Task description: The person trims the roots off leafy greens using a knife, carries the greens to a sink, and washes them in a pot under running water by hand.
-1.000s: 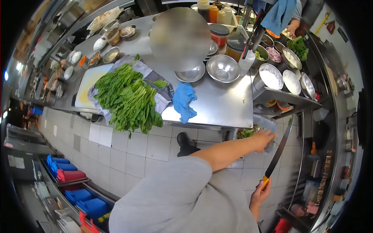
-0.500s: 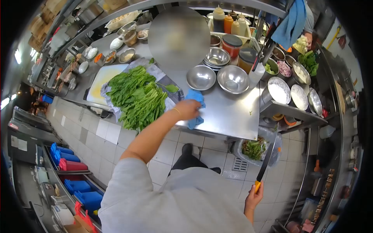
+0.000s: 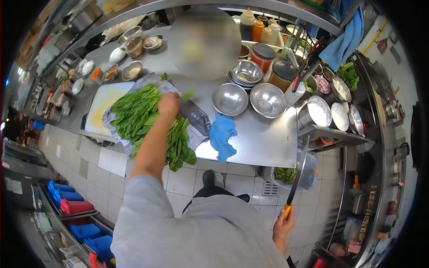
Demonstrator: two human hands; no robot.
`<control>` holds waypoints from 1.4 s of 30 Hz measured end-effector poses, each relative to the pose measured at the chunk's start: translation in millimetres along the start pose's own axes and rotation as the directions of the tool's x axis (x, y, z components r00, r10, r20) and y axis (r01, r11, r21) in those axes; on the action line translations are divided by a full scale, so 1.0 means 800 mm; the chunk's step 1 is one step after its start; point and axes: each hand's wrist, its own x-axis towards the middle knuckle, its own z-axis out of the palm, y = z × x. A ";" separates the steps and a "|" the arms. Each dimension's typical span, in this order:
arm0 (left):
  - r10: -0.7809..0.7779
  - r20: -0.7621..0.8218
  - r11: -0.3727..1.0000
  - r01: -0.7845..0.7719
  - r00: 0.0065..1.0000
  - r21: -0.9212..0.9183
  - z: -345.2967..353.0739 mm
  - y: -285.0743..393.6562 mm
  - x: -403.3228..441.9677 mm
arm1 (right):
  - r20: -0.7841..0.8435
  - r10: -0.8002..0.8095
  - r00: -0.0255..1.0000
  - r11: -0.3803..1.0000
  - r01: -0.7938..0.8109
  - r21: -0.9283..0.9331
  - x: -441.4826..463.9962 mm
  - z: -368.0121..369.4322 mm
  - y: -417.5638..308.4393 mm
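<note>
My right hand [image 3: 283, 225] is closed round the yellow handle of a long-bladed knife [image 3: 296, 182], which it holds blade up, to the right of the counter. My left hand [image 3: 169, 103], blurred, is over the heap of leafy greens [image 3: 136, 109]. A smeared green leaf [image 3: 188, 94] sticks out beside its fingers and seems held by the stem. Under the greens lies a grey sheet [image 3: 195, 136]. A crumpled blue cloth [image 3: 222, 137] rests on the steel counter [image 3: 263, 145], apart from both hands.
Steel bowls [image 3: 229, 99] stand behind the cloth, with sauce bottles [image 3: 258, 30] further back. A white cutting board [image 3: 107, 105] lies left of the greens. Below the counter's right corner is a lined bin [image 3: 306, 178] with green scraps. An overhead shelf [image 3: 286, 11] crosses the top.
My left hand has let go of the blue cloth and moved left to the greens. The single leaf has shifted with it. My right hand still holds the knife.
</note>
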 end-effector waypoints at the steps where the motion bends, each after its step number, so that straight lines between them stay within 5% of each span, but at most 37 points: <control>1: 0.019 -0.058 0.993 -0.026 0.998 -0.114 -0.021 -0.017 0.013 | -0.004 -0.055 0.999 0.998 0.054 -0.019 -0.005 0.005 -0.014; 3: 0.056 -0.291 0.916 -0.165 0.955 -0.366 -0.070 -0.047 0.023 | -0.021 -0.097 0.995 0.994 0.096 -0.042 -0.016 0.007 -0.014; 5: 0.046 -0.362 0.869 -0.216 0.931 -0.444 -0.127 -0.066 0.028 | -0.034 -0.127 0.991 0.990 0.125 -0.064 -0.020 0.008 -0.015; 8: 0.055 -0.214 0.782 -0.175 0.975 -0.598 -0.198 -0.069 0.025 | -0.040 -0.190 0.981 0.980 0.187 -0.074 -0.014 0.010 -0.012; 12: 0.205 -0.201 0.764 -0.284 0.958 -0.579 -0.257 -0.002 -0.022 | -0.052 -0.216 0.975 0.974 0.212 -0.074 -0.004 -0.005 0.005; 15: 0.146 -0.143 0.634 -0.204 0.979 -0.746 -0.274 0.021 -0.065 | -0.080 -0.268 0.960 0.961 0.260 -0.094 0.008 -0.023 0.019; 19: -0.327 -0.261 0.541 -0.047 0.908 -0.840 -0.200 -0.107 -0.047 | -0.113 -0.184 0.976 0.977 0.169 -0.128 0.008 -0.059 0.028; 21: -0.194 -0.546 0.959 0.040 0.815 -0.281 -0.113 -0.189 -0.043 | -0.178 -0.247 0.952 0.967 0.232 -0.102 0.012 -0.073 0.052; 23: -0.100 -0.447 0.921 -0.087 0.889 -0.379 -0.110 -0.067 -0.137 | -0.204 -0.175 0.963 0.982 0.157 -0.102 0.009 -0.094 0.074; 25: -0.046 -0.203 0.881 -0.056 0.978 -0.469 -0.060 0.041 -0.205 | -0.186 -0.134 0.973 0.989 0.120 -0.084 0.010 -0.108 0.092; 27: 0.420 -0.138 0.832 -0.441 0.897 -0.337 -0.005 0.104 -0.234 | -0.229 -0.129 0.965 0.991 0.122 -0.045 0.011 -0.117 0.109; 28: 0.491 -0.121 0.832 -0.506 0.863 -0.227 0.009 0.139 -0.242 | -0.210 -0.140 0.968 0.990 0.134 -0.042 0.013 -0.122 0.118; 31: 0.462 -0.084 0.875 -0.469 0.883 -0.120 0.107 0.176 -0.221 | -0.152 -0.004 0.988 0.999 -0.003 -0.049 0.014 -0.140 0.142; 33: 0.327 -0.171 0.942 -0.336 0.929 -0.022 0.144 0.218 -0.220 | -0.171 -0.131 0.977 0.991 0.125 -0.046 0.020 -0.152 0.123; 37: 0.102 -0.297 0.981 -0.145 0.949 -0.126 0.190 0.332 -0.259 | -0.134 -0.153 0.979 0.969 0.122 -0.214 0.019 -0.181 0.099; 40: 0.303 -0.199 0.910 -0.345 0.932 -0.230 0.206 0.451 -0.300 | -0.175 -0.215 0.961 0.955 0.169 -0.243 0.014 -0.177 0.101; 42: 0.528 -0.174 0.770 -0.555 0.831 -0.315 0.203 0.519 -0.335 | -0.189 -0.122 0.974 0.979 0.087 -0.183 0.004 -0.174 0.101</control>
